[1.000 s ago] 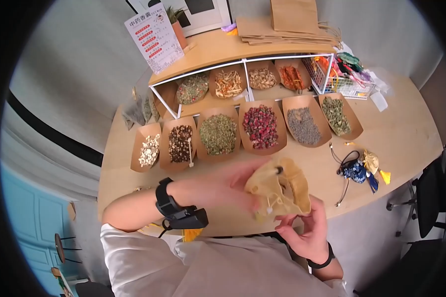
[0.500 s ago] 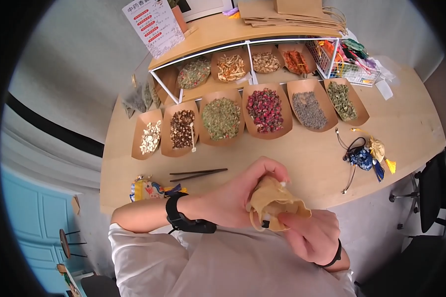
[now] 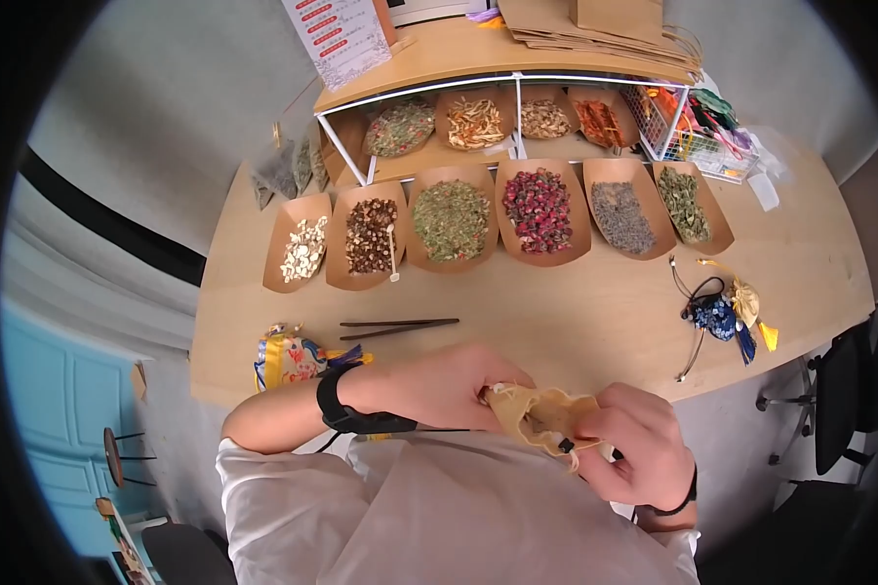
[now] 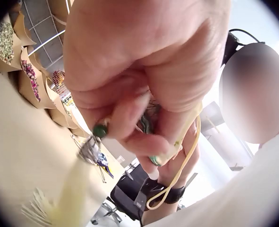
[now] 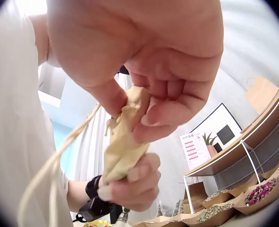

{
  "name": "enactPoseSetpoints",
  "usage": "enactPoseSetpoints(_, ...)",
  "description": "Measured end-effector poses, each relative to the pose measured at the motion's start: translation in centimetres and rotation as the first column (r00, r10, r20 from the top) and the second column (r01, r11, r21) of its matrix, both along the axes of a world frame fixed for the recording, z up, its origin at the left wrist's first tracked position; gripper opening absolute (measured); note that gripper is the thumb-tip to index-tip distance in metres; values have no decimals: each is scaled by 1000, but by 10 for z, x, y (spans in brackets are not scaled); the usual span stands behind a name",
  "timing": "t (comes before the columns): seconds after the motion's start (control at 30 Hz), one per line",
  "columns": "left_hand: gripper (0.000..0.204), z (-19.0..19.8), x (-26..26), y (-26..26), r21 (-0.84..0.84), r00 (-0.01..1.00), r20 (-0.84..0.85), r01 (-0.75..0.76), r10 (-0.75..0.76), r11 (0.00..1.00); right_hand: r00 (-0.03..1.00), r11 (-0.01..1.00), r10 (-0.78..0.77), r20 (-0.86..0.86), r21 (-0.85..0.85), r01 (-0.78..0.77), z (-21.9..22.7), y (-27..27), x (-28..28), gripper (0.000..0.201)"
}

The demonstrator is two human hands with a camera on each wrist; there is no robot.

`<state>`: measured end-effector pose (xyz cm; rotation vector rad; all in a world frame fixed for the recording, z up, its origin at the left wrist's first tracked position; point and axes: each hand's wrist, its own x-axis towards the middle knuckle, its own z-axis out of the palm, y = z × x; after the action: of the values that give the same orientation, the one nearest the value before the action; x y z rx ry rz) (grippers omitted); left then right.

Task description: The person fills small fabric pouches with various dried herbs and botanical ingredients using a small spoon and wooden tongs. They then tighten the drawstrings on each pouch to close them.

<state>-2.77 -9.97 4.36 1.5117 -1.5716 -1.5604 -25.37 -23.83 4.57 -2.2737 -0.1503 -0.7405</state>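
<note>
A pale yellow drawstring pouch [image 3: 539,411] is held close in front of my chest, its mouth tipped up toward me. My left hand [image 3: 454,390] grips the pouch's lower part from the left. At the rim, my right hand [image 3: 644,444] pinches the cloth between thumb and fingers. The right wrist view shows the cloth [image 5: 120,153] stretched between both hands. Below the left fingers hang a green bead [image 4: 100,130] and a pale yellow tassel [image 4: 73,194]. A loop of cord [image 4: 176,182] dangles from the pouch. What lies deep inside it is hidden.
Paper trays of dried herbs and rosebuds [image 3: 539,210] line the table's back, before a white-framed rack [image 3: 517,117]. Dark tweezers [image 3: 444,322] and an embroidered pouch [image 3: 298,361] lie at left. Small blue [image 3: 714,318] and gold [image 3: 746,300] sachets lie at right.
The pouch has come down and nearer my body, its mouth turning up toward me. My left hand shifted to its lower part; my right hand moved from beneath it to the rim.
</note>
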Motion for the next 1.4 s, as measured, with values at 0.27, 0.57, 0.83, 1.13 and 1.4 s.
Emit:
enactPoseSetpoints(0.27, 37, -11, -25, 14, -228, 895, -231, -430, 381, 873, 981, 917, -186, 46, 366, 157, 2, 8, 10, 57)
enactPoseSetpoints(0.57, 36, -3, -40, 32, -701, 838, 90, -331, 538, 632, 982, 909, -113, -152, 383, 163, -26, 27, 13, 20)
enactPoseSetpoints(0.83, 23, -9, -37, 55, -794, 755, 189, -259, 628, 549, 953, 655, 64, -295, 733, 183, -48, 56, 34, 22)
enactPoseSetpoints(1.13, 15, -25, 1, 132, -725, 208, 134, -646, 969, 239, 813, 695, 323, -484, 704, 143, -63, 52, 55, 19)
enactPoseSetpoints(1.4, 23, -57, 45, 202, -569, -97, 312, -816, 945, 104, 827, 825, 182, -532, 541, 166, -64, 52, 58, 19)
